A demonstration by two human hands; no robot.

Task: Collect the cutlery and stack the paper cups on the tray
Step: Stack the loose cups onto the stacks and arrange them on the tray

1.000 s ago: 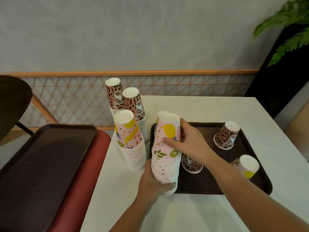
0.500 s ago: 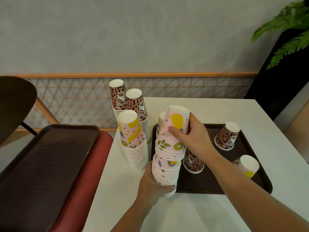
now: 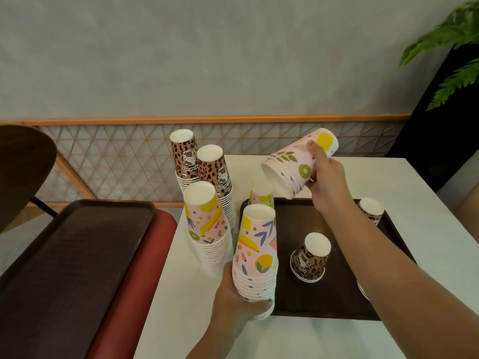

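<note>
My left hand (image 3: 234, 304) grips the base of an upside-down stack of pink fruit-print cups (image 3: 256, 257) at the front left corner of the dark brown tray (image 3: 321, 304). My right hand (image 3: 328, 182) holds a short bundle of pink fruit-print cups (image 3: 298, 164) tilted on its side in the air above the tray's back edge. A leopard-print cup (image 3: 311, 257) stands upside down on the tray's middle. Another leopard cup (image 3: 371, 209) stands at the tray's far right. One more pink cup (image 3: 261, 196) peeks out behind the held stack.
On the white table (image 3: 427, 229), left of the tray, stand a tall pink cup stack (image 3: 207, 224) and two leopard stacks (image 3: 199, 172). A second empty dark tray (image 3: 67, 255) lies on a red seat at the left. A plant hangs at the upper right.
My right hand has lifted the top bundle of pink cups off the stack, carried it up and to the right, and tipped it sideways. My left hand still holds the lower stack.
</note>
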